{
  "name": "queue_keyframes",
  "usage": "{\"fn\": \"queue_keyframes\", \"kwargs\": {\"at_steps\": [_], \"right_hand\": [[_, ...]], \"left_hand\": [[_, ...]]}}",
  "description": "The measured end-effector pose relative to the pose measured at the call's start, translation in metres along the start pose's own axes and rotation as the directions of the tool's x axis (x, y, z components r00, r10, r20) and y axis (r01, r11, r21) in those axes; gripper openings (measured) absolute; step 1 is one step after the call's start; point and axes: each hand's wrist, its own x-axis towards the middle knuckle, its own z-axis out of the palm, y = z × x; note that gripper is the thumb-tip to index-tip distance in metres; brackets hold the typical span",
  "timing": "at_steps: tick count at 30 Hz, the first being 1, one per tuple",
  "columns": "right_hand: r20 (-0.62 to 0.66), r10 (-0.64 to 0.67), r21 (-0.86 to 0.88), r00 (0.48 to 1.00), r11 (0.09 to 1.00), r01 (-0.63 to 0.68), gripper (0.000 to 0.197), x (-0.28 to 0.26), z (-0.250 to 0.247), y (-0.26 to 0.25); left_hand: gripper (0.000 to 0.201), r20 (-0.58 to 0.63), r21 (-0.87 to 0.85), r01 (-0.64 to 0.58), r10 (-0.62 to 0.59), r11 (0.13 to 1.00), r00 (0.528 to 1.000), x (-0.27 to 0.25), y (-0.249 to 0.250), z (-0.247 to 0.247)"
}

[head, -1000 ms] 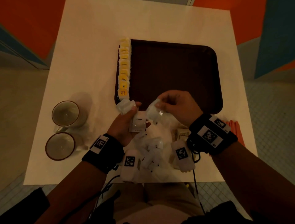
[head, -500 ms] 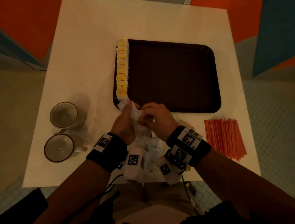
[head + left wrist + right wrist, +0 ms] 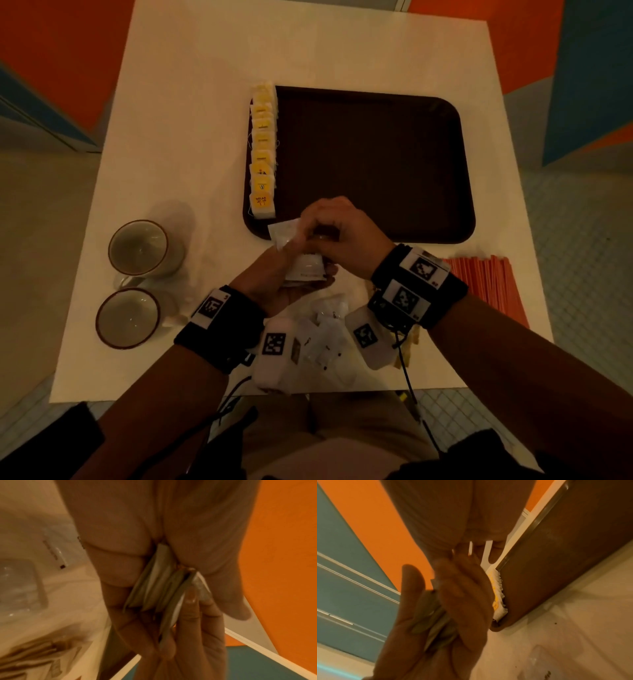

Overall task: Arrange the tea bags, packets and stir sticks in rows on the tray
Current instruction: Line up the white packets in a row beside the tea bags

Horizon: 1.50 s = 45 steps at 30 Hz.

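Observation:
A dark brown tray lies in the middle of the white table. A row of yellow tea bags runs down its left edge. My left hand is just in front of the tray's near-left corner, gripping a small stack of white packets. My right hand comes from the right and pinches the top of that stack. In the left wrist view, the packets stand on edge between palm and fingers. The right wrist view shows the tray and the tea bags behind the hands. Orange stir sticks lie at the right.
Two empty cups stand at the left of the table. Loose white and clear packets lie in a pile between my wrists, near the table's front edge. Most of the tray's floor is bare.
My right hand, holding a clear packet apart from the left hand a second ago, has come over to it. Both hands now meet on the stack, slightly closer to the tray's corner.

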Motion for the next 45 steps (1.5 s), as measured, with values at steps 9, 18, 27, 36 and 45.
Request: {"fn": "queue_keyframes", "kwargs": {"at_steps": [9, 18, 27, 36, 45], "right_hand": [[0.351, 0.038, -0.260, 0.936, 0.964, 0.058, 0.103, -0.005, 0.007, -0.003], [0.207, 0.021, -0.569, 0.978, 0.816, 0.102, 0.069, -0.001, 0.032, 0.006], [0.075, 0.075, -0.500, 0.994, 0.865, -0.028, 0.065, 0.009, 0.036, 0.009], [0.210, 0.236, -0.339, 0.949, 0.928, -0.155, 0.058, -0.029, 0.003, 0.022], [0.298, 0.371, -0.684, 0.880, 0.726, -0.075, 0.073, -0.083, 0.071, 0.044]], "left_hand": [[0.055, -0.040, 0.146, 0.062, -0.057, 0.987, 0.998, 0.007, -0.004, -0.005], [0.038, -0.068, 0.082, -0.014, 0.020, 0.997, 0.998, 0.012, 0.008, 0.006], [0.024, -0.142, 0.118, -0.068, 0.084, 0.991, 0.986, 0.013, 0.008, 0.006], [0.017, -0.188, 0.426, -0.004, 0.093, 0.905, 0.978, -0.018, 0.000, -0.031], [0.056, -0.035, 0.993, 0.030, -0.044, -0.115, 0.998, -0.013, -0.063, -0.039]]}}
